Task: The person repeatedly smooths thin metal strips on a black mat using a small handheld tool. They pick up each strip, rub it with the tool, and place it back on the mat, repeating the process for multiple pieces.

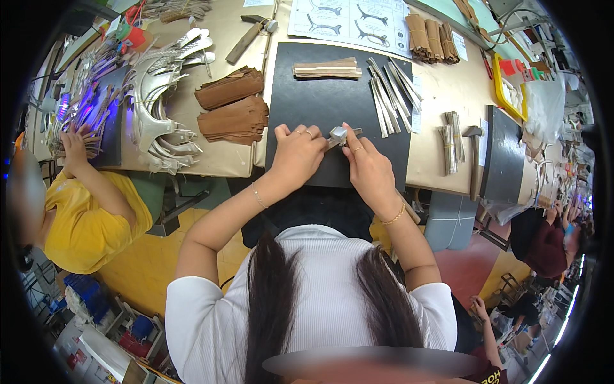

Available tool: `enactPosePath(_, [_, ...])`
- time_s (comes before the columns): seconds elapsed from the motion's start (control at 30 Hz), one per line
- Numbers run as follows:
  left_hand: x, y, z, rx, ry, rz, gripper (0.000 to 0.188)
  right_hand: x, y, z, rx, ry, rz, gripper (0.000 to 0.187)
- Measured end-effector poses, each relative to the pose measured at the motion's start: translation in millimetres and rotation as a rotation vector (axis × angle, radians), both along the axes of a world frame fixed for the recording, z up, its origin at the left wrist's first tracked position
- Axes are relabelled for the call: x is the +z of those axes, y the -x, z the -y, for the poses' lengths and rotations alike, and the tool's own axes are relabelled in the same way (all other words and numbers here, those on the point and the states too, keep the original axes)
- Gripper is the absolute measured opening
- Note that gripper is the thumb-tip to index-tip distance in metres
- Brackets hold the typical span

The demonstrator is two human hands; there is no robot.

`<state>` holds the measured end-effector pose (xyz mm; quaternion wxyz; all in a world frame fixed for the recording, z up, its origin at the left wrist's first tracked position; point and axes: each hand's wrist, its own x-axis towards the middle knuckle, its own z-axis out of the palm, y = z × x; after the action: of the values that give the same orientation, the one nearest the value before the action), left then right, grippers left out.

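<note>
Nearest: wooden handle of a hammer slants out below the right hand. Right fingers are wrapped around this tool; the index finger lies up by its metal head. Left hand rests beside it, fingers curled, their tips apparently pinching a narrow strip. The strip lies at the near part of the black mat, between the two hands, partly hidden by the head; whether the two touch, cannot tell.

Risk, my judgement: left fingertips sit just beside the head, so a stroke drifting left could catch them. A loose pinch could let the strip skew, giving an uneven or marked face. The index finger so near the head may slip or be jarred on impact.

Farther on the mat: loose silvery strips fanned out at right, with a stacked pale bundle to their left. An elbow or sleeve reaching across could scatter the loose ones and mix them with the stack. Beyond: diagram sheet, brown tied bundles at its right.
</note>
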<state>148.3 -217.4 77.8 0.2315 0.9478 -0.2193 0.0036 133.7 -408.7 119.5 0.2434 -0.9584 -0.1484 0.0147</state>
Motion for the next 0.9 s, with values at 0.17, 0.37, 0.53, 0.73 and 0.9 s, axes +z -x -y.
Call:
enactPosePath(0.17, [-0.2, 7.1, 3.9, 0.000, -0.092, 0.136, 0.011, 0.5, 1.2, -7.8, 0.008, -0.088, 0.071, 0.049])
enactPosePath(0.37, [-2.9, 3.3, -7.9, 0.119, 0.210, -0.186, 0.012, -0.6, 3.0, -3.5, 0.012, 0.052, -0.059, 0.048])
enactPosePath(0.53, [-0.9, 13.2, -0.9, 0.037, -0.026, 0.130, 0.013, 1.2, 2.9, -6.8, 0.025, -0.108, 0.054, 0.049])
enactPosePath(0.73, [-3.6, 11.8, -6.3, 0.111, 0.114, -0.016, 0.013, -0.4, 9.9, -7.0, 0.024, 0.084, -0.094, 0.051])
enactPosePath(0.9, [-1.7, 14.3, -9.7, 0.082, 0.095, -0.013, 0.014, 0.7, 7.3, -3.8, 0.047, 0.010, -0.047, 0.051])
